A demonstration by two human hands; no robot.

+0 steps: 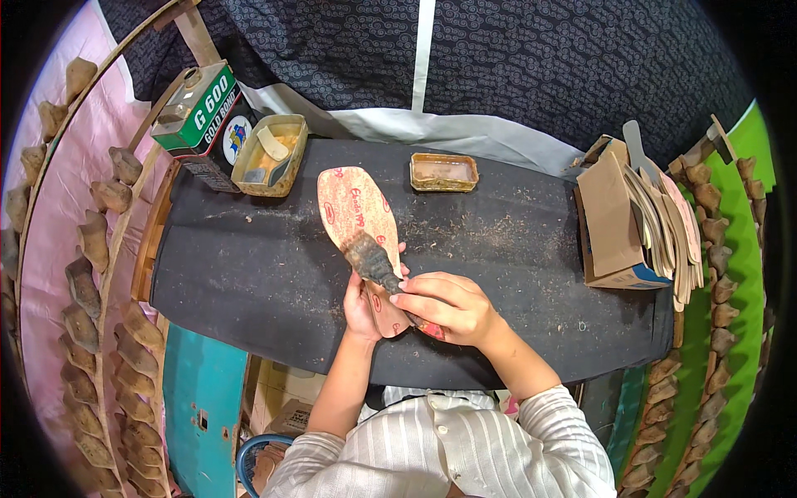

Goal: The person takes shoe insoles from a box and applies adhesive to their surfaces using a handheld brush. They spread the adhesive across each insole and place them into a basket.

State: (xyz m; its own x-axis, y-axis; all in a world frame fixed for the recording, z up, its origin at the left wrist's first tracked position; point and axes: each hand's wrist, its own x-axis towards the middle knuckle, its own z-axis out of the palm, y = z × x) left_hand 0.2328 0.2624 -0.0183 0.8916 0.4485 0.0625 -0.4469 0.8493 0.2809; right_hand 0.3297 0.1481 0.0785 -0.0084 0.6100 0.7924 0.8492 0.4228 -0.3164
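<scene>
My left hand (pixel 360 312) holds a shoe insole board (pixel 359 196) from below, near its narrower heel end. The board is pale tan with red printed marks, and its broad forefoot end points away from me. Closed round the handle of a brush (pixel 374 264), my right hand (pixel 455 309) keeps its worn, dark-wrapped head over the middle of the board. The bristles look brown and matted, and they lie against the board's surface. Part of the brush's handle is hidden by my fingers; its reddish end shows below them.
A black-covered table (pixel 249 274) carries scattered crumbs. At its back left stand a metal can (pixel 203 124) and a tub (pixel 286 178) with scrapers. A shallow dish (pixel 444 173) sits at the back. A cardboard box (pixel 610 220) at right holds flat boards. Racks of shoe lasts (pixel 83 282) flank both sides.
</scene>
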